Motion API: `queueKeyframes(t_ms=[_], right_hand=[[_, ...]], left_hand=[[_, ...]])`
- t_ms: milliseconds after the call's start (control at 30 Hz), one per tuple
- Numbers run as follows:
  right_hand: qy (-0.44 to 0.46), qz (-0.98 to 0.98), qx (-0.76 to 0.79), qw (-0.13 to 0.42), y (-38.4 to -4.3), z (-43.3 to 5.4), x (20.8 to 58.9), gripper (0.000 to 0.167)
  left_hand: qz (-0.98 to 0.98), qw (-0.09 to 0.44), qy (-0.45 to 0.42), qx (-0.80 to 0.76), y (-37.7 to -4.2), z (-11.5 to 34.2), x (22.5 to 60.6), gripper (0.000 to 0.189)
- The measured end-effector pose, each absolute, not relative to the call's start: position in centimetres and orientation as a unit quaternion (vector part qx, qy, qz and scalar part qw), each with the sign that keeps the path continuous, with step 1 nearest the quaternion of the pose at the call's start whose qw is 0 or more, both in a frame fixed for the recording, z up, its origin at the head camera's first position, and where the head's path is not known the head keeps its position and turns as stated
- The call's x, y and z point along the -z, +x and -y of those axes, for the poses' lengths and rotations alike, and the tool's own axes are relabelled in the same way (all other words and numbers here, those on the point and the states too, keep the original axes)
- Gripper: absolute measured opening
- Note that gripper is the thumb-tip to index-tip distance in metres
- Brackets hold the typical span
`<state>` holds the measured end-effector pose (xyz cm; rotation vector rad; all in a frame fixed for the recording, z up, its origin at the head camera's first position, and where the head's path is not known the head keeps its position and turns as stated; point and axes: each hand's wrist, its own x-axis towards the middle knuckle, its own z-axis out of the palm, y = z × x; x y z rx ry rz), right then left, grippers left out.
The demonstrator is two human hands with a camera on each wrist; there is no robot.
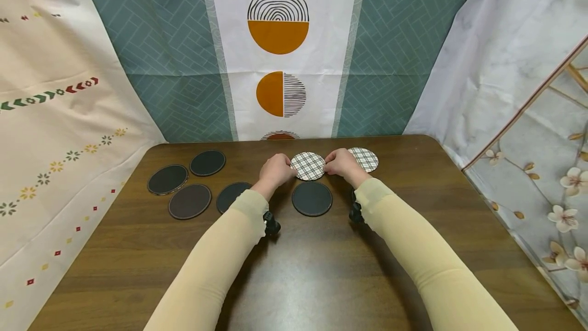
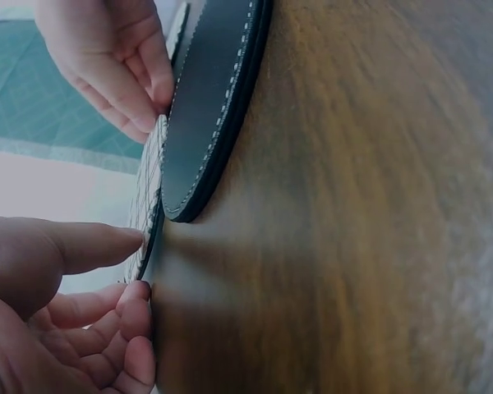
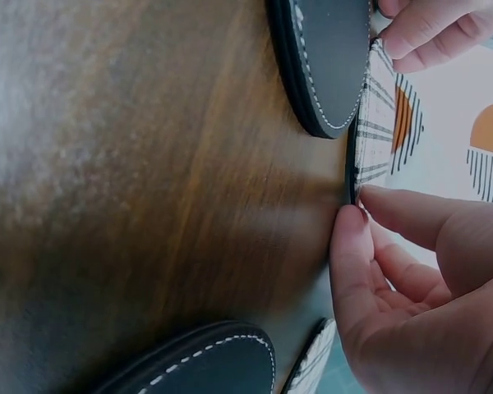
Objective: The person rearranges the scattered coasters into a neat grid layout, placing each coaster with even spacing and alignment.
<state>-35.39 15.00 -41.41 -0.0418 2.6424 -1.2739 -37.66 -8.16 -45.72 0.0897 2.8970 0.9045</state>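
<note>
A round white coaster with a black plaid pattern (image 1: pixel 308 166) lies near the back of the table, between the two hands. My left hand (image 1: pixel 275 169) pinches its left edge between thumb and fingers. On the opposite edge, my right hand (image 1: pixel 342 162) pinches it the same way. The wrist views show the coaster's dark underside, low at the tabletop. Just in front lies a black coaster (image 1: pixel 312 199) with pale edge stitching (image 2: pixel 222 115). Another plaid coaster (image 1: pixel 367 159) sits behind my right hand, partly covered by it.
At the left lie black coasters (image 1: pixel 168 180) (image 1: pixel 207 163) and a dark brown coaster (image 1: pixel 190 202). One more black coaster (image 1: pixel 229 197) is partly behind my left sleeve. Another dark coaster (image 3: pixel 205 361) shows near my right wrist. Patterned cloths hang around the wooden table (image 1: pixel 303 269).
</note>
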Motion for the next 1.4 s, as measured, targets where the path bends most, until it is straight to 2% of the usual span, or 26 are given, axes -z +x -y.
queueKeyframes(t_ms=[100, 200, 300, 400, 600, 867, 1267, 1400], right_hand=[[-0.015, -0.906, 0.411, 0.103, -35.6, -14.9, 41.6, 0.03], [-0.015, -0.911, 0.4, 0.104, -35.6, -14.8, 41.6, 0.031], [-0.017, -0.913, 0.393, 0.104, -35.6, -14.8, 41.5, 0.031], [-0.023, -0.918, 0.382, 0.105, -35.5, -14.8, 41.5, 0.03], [-0.027, -0.923, 0.368, 0.106, -35.5, -14.7, 41.3, 0.032], [-0.029, -0.924, 0.367, 0.105, -35.4, -14.6, 41.4, 0.033], [-0.033, -0.926, 0.361, 0.103, -35.2, -14.7, 41.3, 0.034], [-0.03, -0.916, 0.383, 0.113, -35.1, -14.7, 41.1, 0.037]], left_hand=[[-0.958, 0.051, 0.033, -0.282, -40.9, 8.7, 49.0, 0.031], [-0.959, 0.054, 0.028, -0.278, -41.9, 8.7, 50.0, 0.029], [-0.959, 0.056, 0.024, -0.277, -42.3, 8.8, 50.5, 0.036], [-0.961, 0.056, 0.024, -0.27, -42.3, 8.8, 50.4, 0.04], [-0.964, 0.053, 0.03, -0.26, -41.9, 8.7, 50.2, 0.031], [-0.965, 0.051, 0.03, -0.256, -40.8, 8.4, 49.2, 0.028], [-0.965, 0.036, 0.034, -0.259, -40.4, 8.2, 49.2, 0.034], [-0.96, 0.039, 0.033, -0.275, -39.3, 8.3, 47.8, 0.03]])
